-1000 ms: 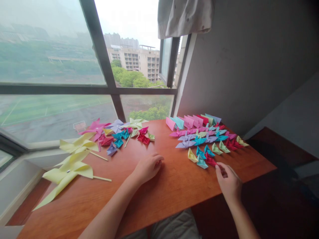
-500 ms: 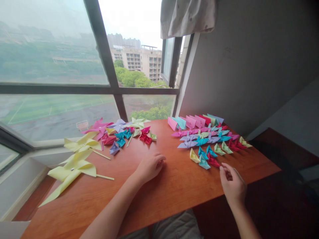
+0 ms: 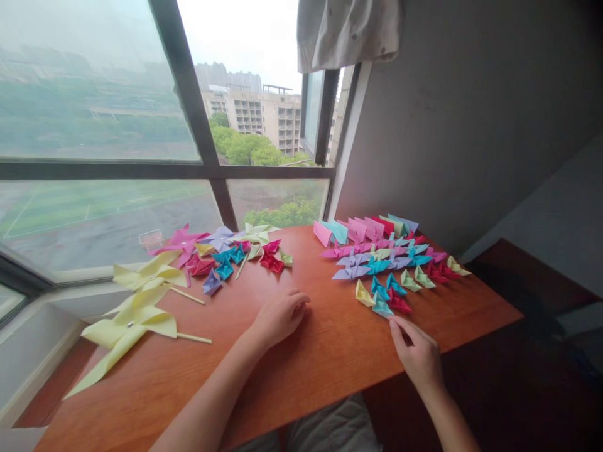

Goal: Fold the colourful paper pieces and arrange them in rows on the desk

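My right hand point(image 3: 418, 355) is at the near end of a light blue paper boat point(image 3: 382, 306), thumb and forefinger pinched at its tip. Close around that boat stand a yellow paper boat point(image 3: 364, 294), a red paper boat point(image 3: 399, 302) and two darker blue boats. My left hand point(image 3: 284, 317) lies on the table point(image 3: 301, 370) with loosely curled fingers and nothing visible in it. Behind my right hand are rows of folded paper: green boats point(image 3: 418, 280), red boats, cranes point(image 3: 354, 260) in purple, blue and pink, and upright folded pieces point(image 3: 367, 230) at the back.
Two yellow paper pinwheels point(image 3: 133, 323) on sticks lie at the left. Beyond them are pink, purple and pale green pinwheels point(image 3: 257, 233) and several folded stars or boats point(image 3: 224, 263). A window point(image 3: 164, 169) borders the table's far side, a grey wall point(image 3: 452, 125) the right.
My right hand has moved left, from beside the red boat to the tip of the light blue boat. My left hand stays where it was. The view has shifted slightly.
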A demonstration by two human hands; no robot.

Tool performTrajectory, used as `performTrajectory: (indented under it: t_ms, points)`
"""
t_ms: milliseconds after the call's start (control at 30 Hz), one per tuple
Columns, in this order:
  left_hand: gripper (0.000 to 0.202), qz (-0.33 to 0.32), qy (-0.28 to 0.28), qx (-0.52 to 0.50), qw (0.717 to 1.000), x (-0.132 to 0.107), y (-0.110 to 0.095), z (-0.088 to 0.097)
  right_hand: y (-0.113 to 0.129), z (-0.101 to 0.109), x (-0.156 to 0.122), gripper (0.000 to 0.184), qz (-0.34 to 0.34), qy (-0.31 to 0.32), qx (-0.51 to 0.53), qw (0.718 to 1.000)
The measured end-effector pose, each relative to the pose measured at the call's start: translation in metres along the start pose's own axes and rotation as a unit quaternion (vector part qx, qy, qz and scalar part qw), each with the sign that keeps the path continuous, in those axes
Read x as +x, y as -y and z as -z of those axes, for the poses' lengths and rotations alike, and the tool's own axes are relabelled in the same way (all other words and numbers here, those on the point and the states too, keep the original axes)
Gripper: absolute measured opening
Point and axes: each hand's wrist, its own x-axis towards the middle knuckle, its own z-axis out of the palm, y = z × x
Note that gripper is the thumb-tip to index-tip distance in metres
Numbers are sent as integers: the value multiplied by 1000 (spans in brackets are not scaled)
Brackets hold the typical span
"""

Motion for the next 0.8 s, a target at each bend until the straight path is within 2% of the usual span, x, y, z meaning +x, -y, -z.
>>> performTrajectory:
  t_ms: [467,533,700,800]
  points:
    - [19,-4,-3,1,1000,-1,0,0,-1,0,0,34,-6,-27,-11,1000]
    - [19,-4,-4,0,1000,-1,0,0,-3,3,-1,36,-35,-44,-16,998]
    - [20,-3,2,4,1000,0,0,0,-14,12,4,49,-174,-85,-28,981]
    - [20,-3,6,7,1000,0,-1,0,-21,15,13,53,-207,-80,-28,975]
